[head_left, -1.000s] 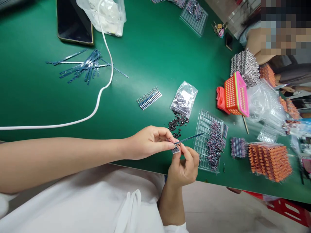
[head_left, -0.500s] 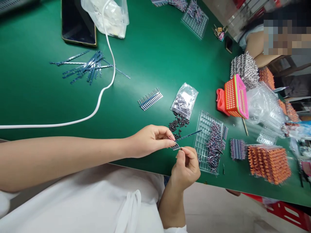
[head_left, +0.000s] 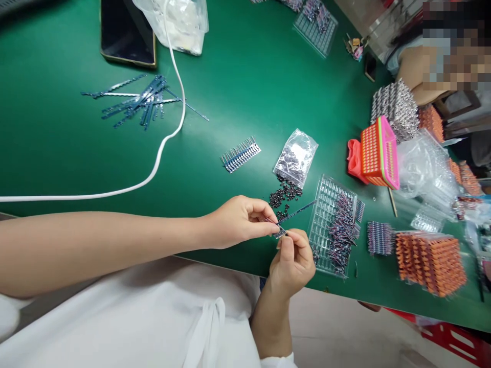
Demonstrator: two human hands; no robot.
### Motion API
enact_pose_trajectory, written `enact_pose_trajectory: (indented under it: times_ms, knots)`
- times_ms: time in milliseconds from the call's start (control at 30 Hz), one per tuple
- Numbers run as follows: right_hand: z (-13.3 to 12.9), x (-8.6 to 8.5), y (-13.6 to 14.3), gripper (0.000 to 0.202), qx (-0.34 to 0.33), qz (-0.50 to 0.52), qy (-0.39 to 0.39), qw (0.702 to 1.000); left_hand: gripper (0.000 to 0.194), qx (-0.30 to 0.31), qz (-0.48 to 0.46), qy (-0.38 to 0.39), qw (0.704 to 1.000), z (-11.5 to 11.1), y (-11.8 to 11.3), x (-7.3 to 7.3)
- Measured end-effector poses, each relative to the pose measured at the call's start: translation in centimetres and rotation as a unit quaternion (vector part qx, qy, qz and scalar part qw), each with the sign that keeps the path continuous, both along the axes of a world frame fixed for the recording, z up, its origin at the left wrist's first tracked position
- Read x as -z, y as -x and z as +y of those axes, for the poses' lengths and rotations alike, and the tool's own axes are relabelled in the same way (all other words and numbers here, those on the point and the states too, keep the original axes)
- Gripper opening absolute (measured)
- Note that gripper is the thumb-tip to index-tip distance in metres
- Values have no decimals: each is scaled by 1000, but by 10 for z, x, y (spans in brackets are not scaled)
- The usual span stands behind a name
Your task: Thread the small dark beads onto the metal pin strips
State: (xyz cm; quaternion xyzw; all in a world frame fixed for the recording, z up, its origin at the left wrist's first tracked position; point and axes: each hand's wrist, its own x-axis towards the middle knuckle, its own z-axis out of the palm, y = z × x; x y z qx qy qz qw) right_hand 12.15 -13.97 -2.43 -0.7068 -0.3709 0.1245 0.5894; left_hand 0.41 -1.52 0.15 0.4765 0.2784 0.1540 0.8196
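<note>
My left hand [head_left: 245, 223] is closed in a pinch on a thin blue strip [head_left: 297, 211], whose free end sticks out to the upper right. Small thin pins show at its fingertips. Close against it, my right hand [head_left: 293, 263] pinches a tiny dark piece [head_left: 286, 234] at the strip's near end; the fingers partly hide it. Just beyond the hands lie loose small black beads [head_left: 284, 195], spilled by a clear plastic bag [head_left: 296, 157]. A strip set with a row of pins [head_left: 241, 155] rests on the green table [head_left: 238, 92].
Right of my hands sits a clear tray [head_left: 320, 227] heaped with pin pieces [head_left: 342, 232]. Farther right are orange stacks [head_left: 429, 263] and a basket [head_left: 378, 153]. Blue strips [head_left: 143, 99], a white cable [head_left: 159, 158] and a phone [head_left: 128, 36] lie left. Another person sits at upper right.
The whole view has shifted slightly, with the table items appearing a little farther right. Both hands keep their pinch close together, with hardly any movement.
</note>
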Motion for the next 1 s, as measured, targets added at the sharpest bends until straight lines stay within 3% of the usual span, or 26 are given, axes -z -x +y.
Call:
enact_pose_trajectory:
  times_ms: [467, 667, 1000]
  knots:
    - [0, 1, 0, 8, -4, -8, 6, 1000, 14, 5, 5, -36, 999, 2, 1, 0]
    - [2, 2, 1, 3, -5, 15, -34, 999, 14, 7, 14, -69, 998, 3, 2, -3]
    - [0, 1, 0, 8, -9, -16, 12, 1000, 14, 8, 26, -95, 995, 5, 3, -4]
